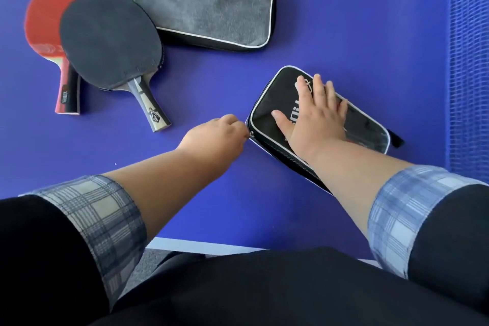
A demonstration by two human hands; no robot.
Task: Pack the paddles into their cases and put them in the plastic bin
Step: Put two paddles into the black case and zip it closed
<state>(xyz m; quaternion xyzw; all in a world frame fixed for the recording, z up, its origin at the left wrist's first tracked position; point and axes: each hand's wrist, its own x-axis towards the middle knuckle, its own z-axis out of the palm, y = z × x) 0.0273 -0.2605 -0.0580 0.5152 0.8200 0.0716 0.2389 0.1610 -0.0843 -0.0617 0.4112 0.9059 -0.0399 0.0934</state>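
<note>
Blue table (330,21), 2 cases (203,0) (267,103), red paddle (45,21) under black paddle (111,40)

Indoor games or recreation spot, likely a table-tennis room. A blue table (238,206) with a white edge line is filling nearly the whole view, and a blue net (468,61) is running along its right side. Two paddles (105,40), one red-faced and one black-faced, are lying overlapped at far left, with two zip cases (203,0) lying near them. Grey carpet-like floor (150,262) is showing under the near edge. Nothing more of the room is showing.
</note>
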